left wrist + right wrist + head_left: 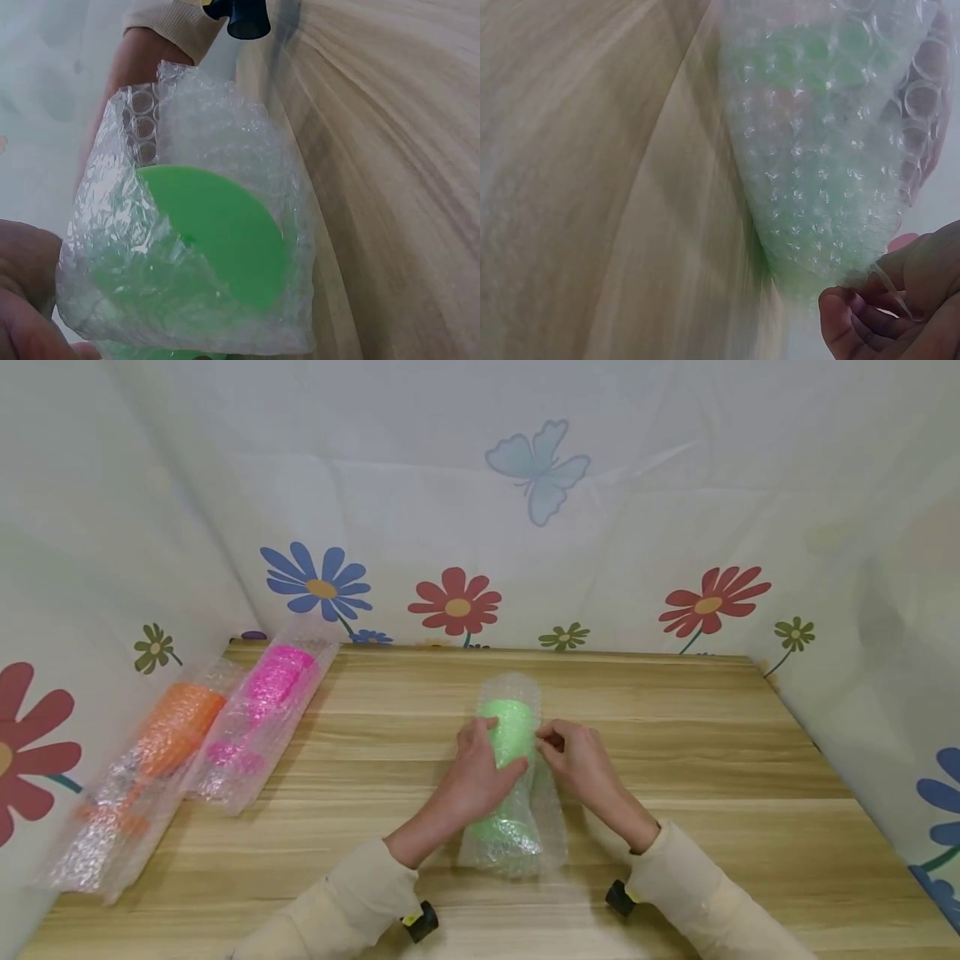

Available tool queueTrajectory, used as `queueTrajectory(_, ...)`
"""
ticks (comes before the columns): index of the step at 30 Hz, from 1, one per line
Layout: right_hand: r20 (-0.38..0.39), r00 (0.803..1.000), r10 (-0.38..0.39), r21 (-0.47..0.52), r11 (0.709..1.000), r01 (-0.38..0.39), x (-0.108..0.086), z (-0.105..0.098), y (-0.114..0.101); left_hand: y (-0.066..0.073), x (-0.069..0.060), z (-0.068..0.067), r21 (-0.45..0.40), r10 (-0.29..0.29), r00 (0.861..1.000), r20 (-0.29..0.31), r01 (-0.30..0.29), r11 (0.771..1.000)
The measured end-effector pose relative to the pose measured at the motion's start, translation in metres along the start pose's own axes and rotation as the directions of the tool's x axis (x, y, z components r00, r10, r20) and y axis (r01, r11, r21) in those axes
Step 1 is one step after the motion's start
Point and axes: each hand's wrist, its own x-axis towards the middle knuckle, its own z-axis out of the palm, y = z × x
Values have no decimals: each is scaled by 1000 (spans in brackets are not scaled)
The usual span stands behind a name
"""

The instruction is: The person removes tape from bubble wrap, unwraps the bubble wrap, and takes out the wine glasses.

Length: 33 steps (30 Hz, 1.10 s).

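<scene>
A green plastic goblet (512, 727) lies wrapped in bubble wrap (551, 827) near the middle of the table; its round green base (225, 232) shows through the wrap's end in the left wrist view. My left hand (480, 777) holds the wrapped goblet, thumb across the top and fingers at its left side. At the right side my right hand (585, 764) pinches the edge of the bubble wrap between thumb and curled fingers. In the right wrist view a thin strip of wrap (892, 289) passes through these fingers (840, 322).
To the left lie a pink goblet (277, 681) and an orange goblet (180, 718), each inside bubble wrap, side by side at a slant. The wood-grain table (675, 718) meets a flower-print cloth (615, 527) at the back and both sides.
</scene>
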Motion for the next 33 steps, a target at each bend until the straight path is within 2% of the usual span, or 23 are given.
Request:
queueTrajectory(5, -12, 1000, -6, -44, 999, 6, 1, 2, 0, -1, 6, 1, -14, 3, 998, -58, -3, 1000)
queueTrajectory(8, -19, 1000, -15, -65, 998, 14, 2, 3, -1, -1, 6, 0, -12, 3, 998, -64, -4, 1000)
queueTrajectory(18, -59, 995, -84, -113, 991, 77, 4, 5, -4, 4, 6, -2, -18, -23, 999, -48, 22, 1000)
queueTrajectory(23, -52, 991, -127, -142, 983, 118, 4, 4, -4, 6, 6, -3, -21, -12, 998, -60, 11, 1000)
queueTrajectory(33, -44, 992, -122, -159, 981, 113, 5, 3, -5, 7, 7, -2, -4, -24, 999, -41, 24, 1000)
